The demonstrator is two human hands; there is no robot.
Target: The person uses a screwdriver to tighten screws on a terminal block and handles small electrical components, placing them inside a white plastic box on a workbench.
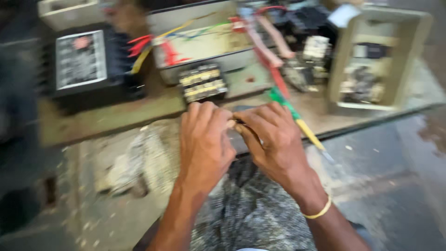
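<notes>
Both hands meet at the fingertips: the left hand point(204, 139) and right hand point(274, 139) pinch 1 small part point(233, 123) between them, too blurred to identify, just above the person's lap. A green-and-yellow screwdriver point(297, 120) slants from beside the right hand. Beyond, on the bench point(111, 118), the black terminal block point(202, 82), loose coloured wires point(153, 44) and open beige casing point(409, 28) suggest assembly is unfinished.

Your left hand point(204, 139) and right hand point(274, 139) meet in the middle of the view, backs up, fingers curled, fingertips touching. Both forearms reach in from the near edge, angled toward each other. A yellow band point(320, 211) circles your right wrist.
</notes>
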